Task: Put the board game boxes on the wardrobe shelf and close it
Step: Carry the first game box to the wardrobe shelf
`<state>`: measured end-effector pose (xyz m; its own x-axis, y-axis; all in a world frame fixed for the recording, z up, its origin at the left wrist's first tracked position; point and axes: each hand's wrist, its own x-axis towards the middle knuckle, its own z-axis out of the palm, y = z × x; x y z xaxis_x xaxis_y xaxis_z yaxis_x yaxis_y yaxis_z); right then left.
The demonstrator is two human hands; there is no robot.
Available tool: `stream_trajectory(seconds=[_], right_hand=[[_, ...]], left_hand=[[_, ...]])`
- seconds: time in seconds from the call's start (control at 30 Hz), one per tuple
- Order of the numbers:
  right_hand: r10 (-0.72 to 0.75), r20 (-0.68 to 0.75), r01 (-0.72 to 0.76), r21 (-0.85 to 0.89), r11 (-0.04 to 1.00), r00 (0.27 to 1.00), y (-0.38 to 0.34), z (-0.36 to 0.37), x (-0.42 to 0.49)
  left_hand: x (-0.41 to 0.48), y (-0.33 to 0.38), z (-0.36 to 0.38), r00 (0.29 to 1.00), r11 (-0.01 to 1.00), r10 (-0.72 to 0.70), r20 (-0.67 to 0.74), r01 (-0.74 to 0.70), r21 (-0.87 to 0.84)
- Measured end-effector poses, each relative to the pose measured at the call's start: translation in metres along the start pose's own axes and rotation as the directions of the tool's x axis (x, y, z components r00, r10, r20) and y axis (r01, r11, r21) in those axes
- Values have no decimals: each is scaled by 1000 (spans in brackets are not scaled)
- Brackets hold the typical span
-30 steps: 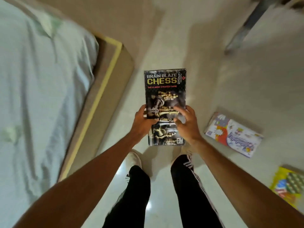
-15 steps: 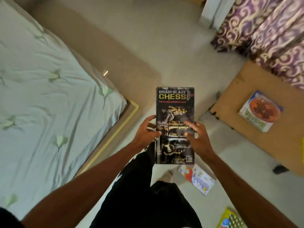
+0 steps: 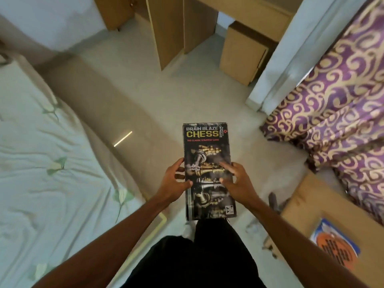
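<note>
Walking between the bed (image 3: 52,163) and the curtain (image 3: 332,121), we face the wardrobe (image 3: 168,32) ahead. We carry the chess box (image 3: 207,146) flat at waist height, left hand (image 3: 173,183) and right hand (image 3: 239,183) clamping its long edges, thumbs on top. We should keep it level; another game box (image 3: 334,248) waits on the small table (image 3: 307,202).

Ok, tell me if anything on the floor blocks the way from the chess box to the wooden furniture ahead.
Nothing visible does. The chess box is held between the left hand and the right hand, and the floor ahead to the wooden panels looks bare. The bed and curtain only flank it.
</note>
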<state>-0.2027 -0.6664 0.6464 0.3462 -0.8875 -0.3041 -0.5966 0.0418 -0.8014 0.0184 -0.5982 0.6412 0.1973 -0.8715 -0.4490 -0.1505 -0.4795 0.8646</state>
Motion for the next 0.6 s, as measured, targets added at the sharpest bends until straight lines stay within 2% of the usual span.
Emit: stream_trajectory(seconds=[0.17,0.4,0.6], right_hand=[[-127,74,132,-64,989,989,-42,-16,140],[-226,270,272,-147,951,936,-120,-24,317],[-308,369,374,-122,919,877,-200,7,451]], left_hand=[[109,48,-40,989,996,54,-138,-43,82],[220,111,-111,933,982,103,-344,-41,182],[305,135,-192,872,994,28,-489,28,105]])
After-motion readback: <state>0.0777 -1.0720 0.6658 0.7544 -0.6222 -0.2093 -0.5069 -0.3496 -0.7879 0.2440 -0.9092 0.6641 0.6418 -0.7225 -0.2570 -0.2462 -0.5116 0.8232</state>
